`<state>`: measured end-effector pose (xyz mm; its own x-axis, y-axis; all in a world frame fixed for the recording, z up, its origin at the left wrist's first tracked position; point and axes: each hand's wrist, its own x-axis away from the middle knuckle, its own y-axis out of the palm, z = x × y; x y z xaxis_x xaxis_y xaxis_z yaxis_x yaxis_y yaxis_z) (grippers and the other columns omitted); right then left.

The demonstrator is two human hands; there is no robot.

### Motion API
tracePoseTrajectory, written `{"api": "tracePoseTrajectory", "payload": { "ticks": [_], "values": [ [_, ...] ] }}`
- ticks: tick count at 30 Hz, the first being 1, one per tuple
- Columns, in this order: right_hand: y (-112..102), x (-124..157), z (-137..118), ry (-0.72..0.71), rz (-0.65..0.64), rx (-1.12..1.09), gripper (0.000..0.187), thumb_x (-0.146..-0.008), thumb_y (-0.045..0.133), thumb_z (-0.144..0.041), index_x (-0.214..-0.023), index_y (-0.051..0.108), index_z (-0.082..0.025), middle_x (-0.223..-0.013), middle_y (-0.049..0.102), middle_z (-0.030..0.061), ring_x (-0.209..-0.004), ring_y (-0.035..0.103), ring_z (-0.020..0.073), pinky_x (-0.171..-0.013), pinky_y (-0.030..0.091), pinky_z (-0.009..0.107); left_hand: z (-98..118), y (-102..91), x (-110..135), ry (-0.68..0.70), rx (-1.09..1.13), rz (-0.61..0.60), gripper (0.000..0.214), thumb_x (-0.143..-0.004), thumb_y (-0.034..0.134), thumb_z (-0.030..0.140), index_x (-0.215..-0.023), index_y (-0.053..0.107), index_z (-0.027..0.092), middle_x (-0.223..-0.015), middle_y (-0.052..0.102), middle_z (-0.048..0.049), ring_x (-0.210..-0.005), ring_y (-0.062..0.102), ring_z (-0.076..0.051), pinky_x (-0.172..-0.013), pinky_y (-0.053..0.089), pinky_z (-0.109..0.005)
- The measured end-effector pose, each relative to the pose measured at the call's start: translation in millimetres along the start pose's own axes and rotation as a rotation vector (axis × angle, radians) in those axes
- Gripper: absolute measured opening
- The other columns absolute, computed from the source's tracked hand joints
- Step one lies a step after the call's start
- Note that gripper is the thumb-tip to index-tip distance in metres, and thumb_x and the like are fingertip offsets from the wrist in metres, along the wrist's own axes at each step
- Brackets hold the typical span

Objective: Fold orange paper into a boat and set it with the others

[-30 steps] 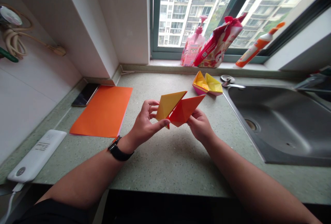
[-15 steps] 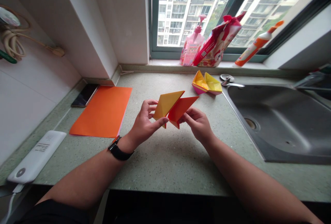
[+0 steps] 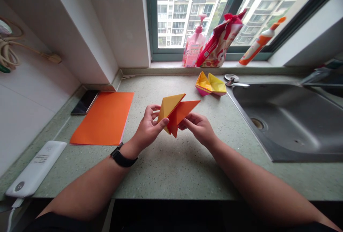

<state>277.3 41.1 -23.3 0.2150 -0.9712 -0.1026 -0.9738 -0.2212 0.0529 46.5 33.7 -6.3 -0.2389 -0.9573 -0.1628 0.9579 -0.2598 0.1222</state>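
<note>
Above the middle of the counter I hold a folded paper piece, an origami form (image 3: 180, 113) with yellow-orange and red-orange pointed flaps. My left hand (image 3: 150, 126) is closed on its yellow side, thumb in front and fingers behind. At the lower right edge of the red-orange flap, my right hand (image 3: 198, 126) pinches the paper between thumb and fingers. Its fingertips are partly hidden. Two finished-looking folded paper boats or cups joined together, a yellow paper shape (image 3: 210, 84) with pink undersides, stand behind on the counter.
Orange paper sheets (image 3: 103, 119) lie at left, beside a dark phone (image 3: 85, 102). A white power bank (image 3: 36, 169) with a cable is near the front left. The steel sink (image 3: 292, 121) is at right. A pink pump bottle (image 3: 193, 49), red bag (image 3: 221, 44) and orange-white bottle (image 3: 257, 46) line the sill.
The red-orange flap has swung closer to the yellow one, narrowing the gap between them. Both hands stay on the paper. The whole view has shifted slightly.
</note>
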Motion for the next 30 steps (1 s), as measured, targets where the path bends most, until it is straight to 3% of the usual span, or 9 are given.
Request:
{"api": "tracePoseTrajectory", "payload": {
  "ticks": [7, 11, 20, 26, 30],
  "values": [
    [3, 3, 2, -0.048, -0.011, 0.03, 0.039, -0.091, 0.084, -0.061, -0.09, 0.077, -0.022, -0.084, 0.083, 0.0053, -0.075, 0.078, 0.0198, -0.071, 0.067, 0.036, -5, 0.4, 2, 0.018, -0.132, -0.02, 0.063, -0.094, 0.08, 0.067, -0.132, 0.055, 0.024, -0.142, 0.061, -0.0155, -0.143, 0.058, -0.034, -0.108, 0.059, -0.047],
    [3, 3, 3, -0.052, -0.032, 0.03, 0.036, -0.092, 0.084, -0.058, -0.093, 0.079, -0.023, -0.086, 0.084, 0.0047, -0.075, 0.078, 0.0187, -0.072, 0.067, 0.035, -1, -1.6, 1, 0.07, -0.267, 0.01, 0.061, -0.091, 0.084, 0.066, -0.129, 0.063, 0.023, -0.139, 0.064, -0.0145, -0.135, 0.063, -0.033, -0.112, 0.056, -0.052],
    [5, 2, 10, -0.057, -0.093, 0.118, 0.031, -0.094, 0.082, -0.052, -0.106, 0.084, -0.024, -0.087, 0.082, 0.0033, -0.072, 0.074, 0.0174, -0.071, 0.064, 0.035, 4, 0.0, 5, -0.067, -0.226, -0.035, 0.067, -0.083, 0.091, 0.064, -0.128, 0.066, 0.022, -0.131, 0.069, -0.0141, -0.119, 0.071, -0.032, -0.088, 0.067, -0.044],
    [3, 3, 13, -0.103, -0.097, 0.205, 0.024, -0.095, 0.079, -0.047, -0.106, 0.083, -0.026, -0.089, 0.083, 0.0027, -0.074, 0.076, 0.0189, -0.071, 0.063, 0.036, 5, -2.2, 2, -0.011, -0.317, -0.023, 0.052, -0.089, 0.087, 0.058, -0.124, 0.074, 0.022, -0.132, 0.072, -0.0142, -0.121, 0.071, -0.031, -0.097, 0.063, -0.045],
    [2, 3, 8, -0.168, -0.054, 0.325, 0.021, -0.095, 0.08, -0.046, -0.099, 0.082, -0.025, -0.082, 0.081, 0.0016, -0.072, 0.075, 0.0195, -0.071, 0.06, 0.035, 10, -3.7, 0, -0.086, -0.245, -0.071, 0.048, -0.094, 0.083, 0.055, -0.127, 0.076, 0.021, -0.128, 0.077, -0.013, -0.113, 0.073, -0.029, -0.095, 0.062, -0.041]
  ]
}}
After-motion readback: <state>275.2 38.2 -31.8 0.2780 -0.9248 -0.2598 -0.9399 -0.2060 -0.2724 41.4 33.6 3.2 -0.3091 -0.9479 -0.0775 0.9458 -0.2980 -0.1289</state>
